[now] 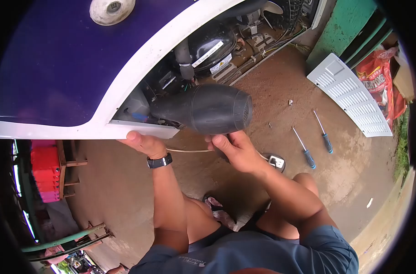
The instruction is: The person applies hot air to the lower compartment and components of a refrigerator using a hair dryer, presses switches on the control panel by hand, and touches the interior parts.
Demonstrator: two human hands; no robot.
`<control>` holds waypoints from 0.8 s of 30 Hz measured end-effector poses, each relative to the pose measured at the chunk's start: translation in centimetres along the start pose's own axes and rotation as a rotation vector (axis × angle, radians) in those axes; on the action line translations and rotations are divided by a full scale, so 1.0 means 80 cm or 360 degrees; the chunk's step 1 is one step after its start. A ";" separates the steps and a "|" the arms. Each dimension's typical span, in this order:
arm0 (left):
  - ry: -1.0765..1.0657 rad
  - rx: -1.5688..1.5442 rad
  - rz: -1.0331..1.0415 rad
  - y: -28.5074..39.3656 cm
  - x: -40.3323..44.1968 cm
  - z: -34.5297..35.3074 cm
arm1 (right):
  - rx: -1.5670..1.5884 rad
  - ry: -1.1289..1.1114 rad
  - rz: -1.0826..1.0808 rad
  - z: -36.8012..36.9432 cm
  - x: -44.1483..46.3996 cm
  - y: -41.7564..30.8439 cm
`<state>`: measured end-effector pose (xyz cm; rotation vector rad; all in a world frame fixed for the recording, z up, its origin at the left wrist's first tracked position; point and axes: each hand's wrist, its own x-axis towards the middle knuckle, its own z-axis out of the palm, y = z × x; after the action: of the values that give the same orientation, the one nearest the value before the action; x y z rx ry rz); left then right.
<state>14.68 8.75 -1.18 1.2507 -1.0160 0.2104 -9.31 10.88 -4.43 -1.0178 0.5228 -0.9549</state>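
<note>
A black hair dryer [219, 109] is held by its handle in my right hand [240, 150], whose fingers are closed round it. Its nozzle points left into the open lower compartment of a purple appliance with a white frame [139, 68]. My left hand [146, 145] rests against the frame's lower edge, thumb stretched out and the other fingers partly hidden. Inside the compartment, a black compressor [208, 45] sits behind the dryer, with a foam-wrapped pipe [184, 59] beside it. The dryer hides part of the compartment's near end.
Two blue-handled screwdrivers [310, 160] [327, 142] lie on the wet concrete floor, near small loose parts [290, 102]. A white slotted vent cover [349, 98] lies at right. A power socket [276, 161] is by my knee. Red stacked items [46, 169] stand at left.
</note>
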 end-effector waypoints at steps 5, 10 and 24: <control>-0.0021 0.0000 0.0009 -0.012 -0.007 -0.002 | 0.0009 -0.0047 0.0035 0.003 0.003 -0.003; -0.0070 -0.0082 -0.0062 -0.032 -0.010 -0.015 | -0.0109 -0.0110 -0.0024 0.014 -0.001 -0.009; -0.0214 -0.0317 -0.0200 -0.031 -0.011 -0.013 | -0.0136 -0.0202 -0.0237 0.046 0.029 -0.024</control>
<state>16.29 9.06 -3.48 1.1535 -1.0422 -0.0720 -6.16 10.22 -0.96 -1.1988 0.3886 -0.9981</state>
